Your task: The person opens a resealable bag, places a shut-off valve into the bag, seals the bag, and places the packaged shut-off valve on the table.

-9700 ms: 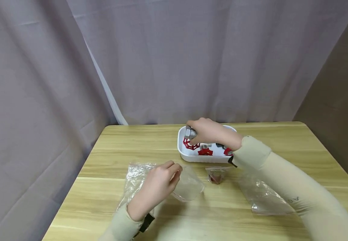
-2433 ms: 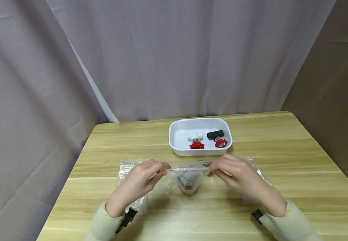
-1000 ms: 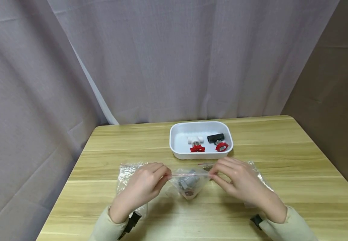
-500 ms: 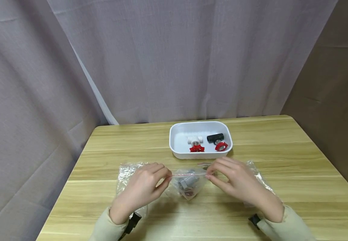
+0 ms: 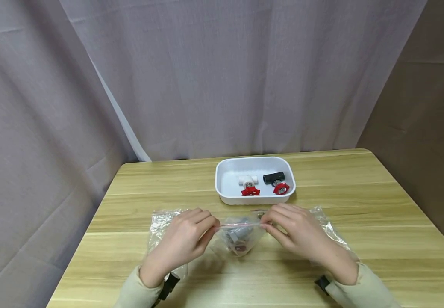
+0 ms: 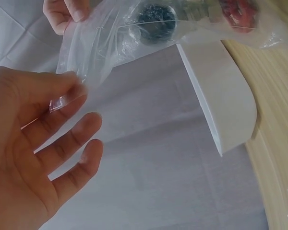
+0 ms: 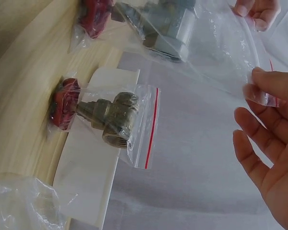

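A clear zip bag (image 5: 241, 244) stands upright over the table, with a grey metal valve (image 7: 168, 31) and its red handwheel (image 7: 94, 19) inside. My left hand (image 5: 185, 235) pinches one end of the bag's red-lined mouth between thumb and index finger. At the other end, my right hand (image 5: 298, 231) pinches the same edge in the same way. The mouth is stretched straight between them. Behind the right fingers, partly hidden in the head view, is a brass valve (image 7: 116, 115) with a red handwheel, in its own small zip bag.
Further back stands a white tray (image 5: 255, 200) with a white valve (image 5: 249, 183) and a black valve (image 5: 274, 178), both with red handwheels. Clear plastic bags lie at left (image 5: 158, 229) and right (image 5: 331, 229), partly under the arms. A grey curtain (image 5: 222, 85) hangs behind the table.
Earlier my right hand gripped the grey valve over the tray; now it is inside the bag. Both hands came to the bag's mouth, and the right fingers have slid slightly left along it.
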Motion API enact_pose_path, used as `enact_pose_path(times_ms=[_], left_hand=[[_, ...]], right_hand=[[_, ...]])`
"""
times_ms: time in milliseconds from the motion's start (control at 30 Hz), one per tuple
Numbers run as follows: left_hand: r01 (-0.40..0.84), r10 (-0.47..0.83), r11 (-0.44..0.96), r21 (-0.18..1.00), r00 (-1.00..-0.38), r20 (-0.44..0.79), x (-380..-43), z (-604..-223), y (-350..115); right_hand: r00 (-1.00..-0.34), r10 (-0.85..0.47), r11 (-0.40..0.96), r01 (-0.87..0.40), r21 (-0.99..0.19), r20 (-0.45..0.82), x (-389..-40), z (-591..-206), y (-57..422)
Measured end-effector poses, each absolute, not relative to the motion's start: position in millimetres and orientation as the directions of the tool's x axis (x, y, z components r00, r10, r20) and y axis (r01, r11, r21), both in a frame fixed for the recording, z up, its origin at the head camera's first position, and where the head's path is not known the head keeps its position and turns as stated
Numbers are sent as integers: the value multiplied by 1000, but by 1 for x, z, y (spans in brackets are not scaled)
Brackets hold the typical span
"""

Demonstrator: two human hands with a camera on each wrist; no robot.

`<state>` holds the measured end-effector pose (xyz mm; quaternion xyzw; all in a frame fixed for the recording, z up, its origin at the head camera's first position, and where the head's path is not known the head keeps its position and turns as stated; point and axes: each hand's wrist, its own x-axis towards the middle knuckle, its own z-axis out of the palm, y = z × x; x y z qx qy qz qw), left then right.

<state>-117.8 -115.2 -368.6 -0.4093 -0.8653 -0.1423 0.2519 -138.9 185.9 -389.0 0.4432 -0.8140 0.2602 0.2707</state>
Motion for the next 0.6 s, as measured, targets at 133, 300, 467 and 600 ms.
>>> enact_pose_path(times_ms=[133,300,467,600], left_hand=[[777,631,628,44,-542,555,-117,-369,-116],[784,628,619,45,-529,571,-118,-370,-116],[793,638,608,26,-508,580,-118,-373,-114],[790,639,612,37,-522,565,-117,-373,-108]], right_hand=[[-469,-578,464,-862,-204,668,-139,-389,186],[-480,-593,468,-859,-208,646,-139,-386,183],[-446,-637,478,-869,-132,629,-139,-383,169],[-424,-663,460,-881,-111,617,-139,-378,152]])
